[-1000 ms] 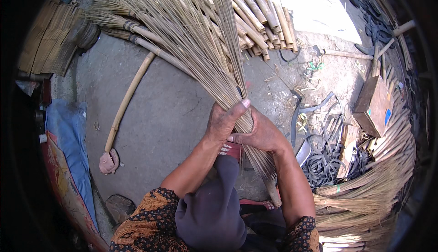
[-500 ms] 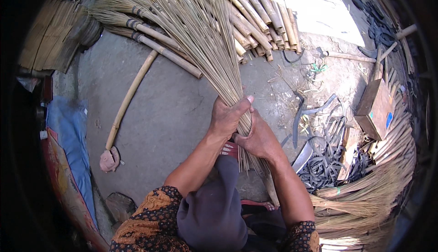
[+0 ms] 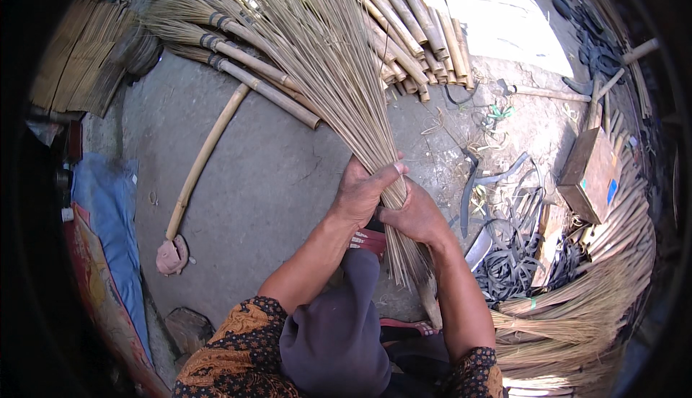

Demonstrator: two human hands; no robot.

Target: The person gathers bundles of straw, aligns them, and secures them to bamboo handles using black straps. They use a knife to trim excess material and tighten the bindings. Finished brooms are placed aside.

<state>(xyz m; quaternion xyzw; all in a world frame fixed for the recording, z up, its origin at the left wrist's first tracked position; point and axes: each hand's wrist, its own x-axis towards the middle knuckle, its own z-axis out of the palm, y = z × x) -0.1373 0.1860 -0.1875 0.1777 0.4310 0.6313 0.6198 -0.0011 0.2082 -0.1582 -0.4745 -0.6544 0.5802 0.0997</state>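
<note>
A long bundle of thin, stiff broom bristles (image 3: 339, 88) fans out away from me toward the upper left. My left hand (image 3: 366, 192) wraps round its narrow part, thumb laid across the top. Just below it, nearer to me, my right hand (image 3: 417, 212) also grips the bundle. Loose butt ends of the sticks poke out beneath my right hand. Among them shows the pale tip of a stick or handle (image 3: 430, 306), by my right forearm; how it joins the bundle is hidden by my hands.
Finished brooms with bamboo handles (image 3: 267, 86) lie at the far left, beside a pile of bamboo tubes (image 3: 414, 34). A curved stick with a pink end (image 3: 209, 146) rests on the floor. At right are black rubber strips (image 3: 508, 261), a wooden box (image 3: 587, 174) and bristle bundles (image 3: 562, 326).
Both hands have shifted slightly right and toward me with the bundle, still gripping it. The bristles now stand a little more upright in view.
</note>
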